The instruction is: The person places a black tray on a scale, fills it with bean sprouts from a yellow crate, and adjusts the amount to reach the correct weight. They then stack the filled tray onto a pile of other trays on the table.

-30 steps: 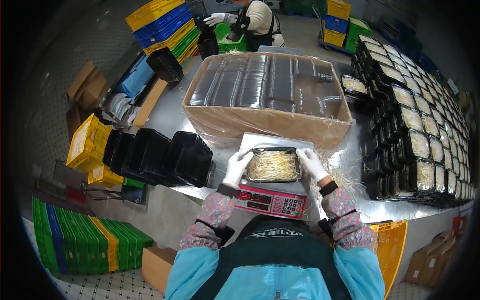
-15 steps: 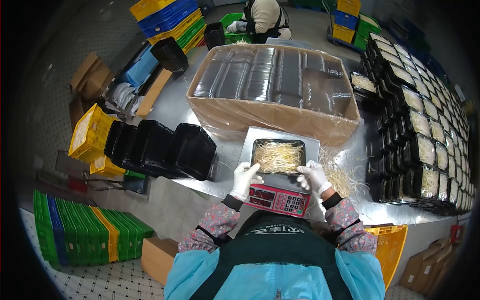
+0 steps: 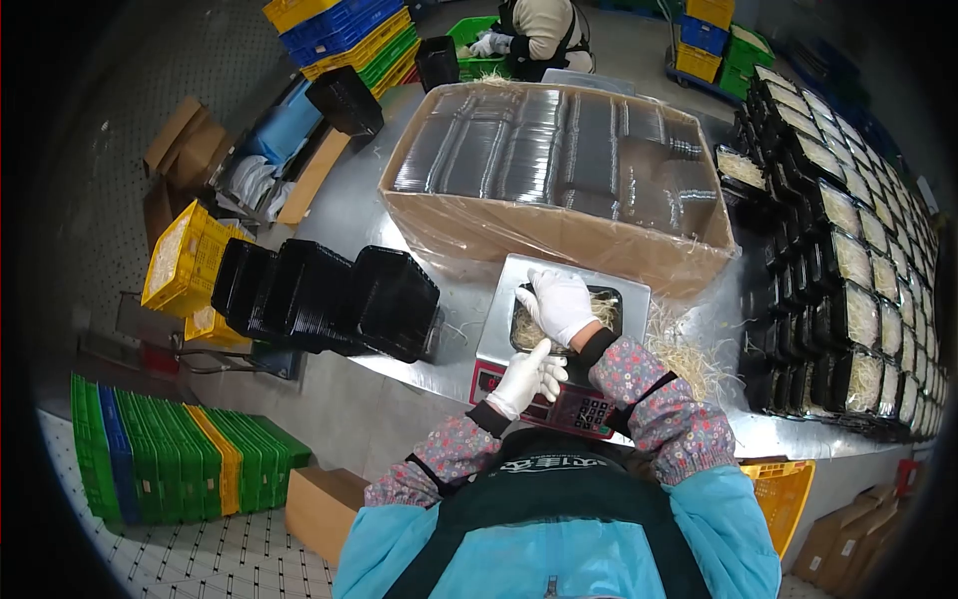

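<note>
A black tray of pale bean sprouts (image 3: pixel 605 307) sits on the metal platform of a scale (image 3: pixel 496 337) with a red keypad panel. My right hand (image 3: pixel 562 305), in a white glove, lies across the left part of the tray, its fingers stretched over the sprouts and hiding much of them. At the tray's front left edge is my left hand (image 3: pixel 527 381), also gloved, with its thumb raised towards the rim and its fingers apart over the panel. Loose sprouts (image 3: pixel 689 354) lie on the table to the right of the scale.
Behind the scale stands a cardboard box (image 3: pixel 559 240) of clear plastic lids. Nested black trays (image 3: pixel 389 304) are on the left; filled trays (image 3: pixel 853 260) are stacked high on the right. Crates (image 3: pixel 190 449) stand at lower left. A co-worker (image 3: pixel 544 40) bends over a green crate beyond.
My right hand has moved from the tray's right edge to across its left side. My left hand has shifted right and down, off the tray's left corner. The view has turned slightly.
</note>
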Demonstrator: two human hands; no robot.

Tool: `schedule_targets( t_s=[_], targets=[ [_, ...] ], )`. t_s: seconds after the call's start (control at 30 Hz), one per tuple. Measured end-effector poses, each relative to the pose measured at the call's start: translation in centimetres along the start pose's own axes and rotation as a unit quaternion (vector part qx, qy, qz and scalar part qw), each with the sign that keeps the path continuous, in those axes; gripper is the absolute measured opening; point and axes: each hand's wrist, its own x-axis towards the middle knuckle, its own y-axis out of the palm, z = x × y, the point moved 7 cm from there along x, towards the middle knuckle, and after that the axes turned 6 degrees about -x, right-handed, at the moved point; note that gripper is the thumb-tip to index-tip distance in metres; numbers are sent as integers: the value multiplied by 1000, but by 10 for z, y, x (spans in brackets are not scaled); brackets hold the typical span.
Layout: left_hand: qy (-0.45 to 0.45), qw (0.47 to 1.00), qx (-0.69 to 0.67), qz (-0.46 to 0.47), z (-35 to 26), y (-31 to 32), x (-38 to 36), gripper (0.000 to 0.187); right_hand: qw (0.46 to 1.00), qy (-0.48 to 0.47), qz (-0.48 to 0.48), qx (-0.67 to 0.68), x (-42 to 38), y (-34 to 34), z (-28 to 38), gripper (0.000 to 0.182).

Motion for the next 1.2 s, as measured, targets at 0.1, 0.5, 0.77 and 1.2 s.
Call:
schedule_targets(
  t_s=[0.1, 0.5, 0.77, 1.2],
  targets=[
    [0, 1000, 9, -13, -2, 2, -2, 56, 997, 15, 24, 71, 7, 9, -9, 51],
    [163, 956, 201, -141, -30, 22, -14, 41, 797, 203, 63, 565, -123, 16, -124, 26],
    [180, 959, 204, -73, -38, 56, -6, 38, 526, 321, -484, 621, -214, -64, -324, 25],
    [181, 920, 285, -201, -28, 49, -54, 37, 399, 551, -525, 512, -139, 42, -532, 35]
  ],
)
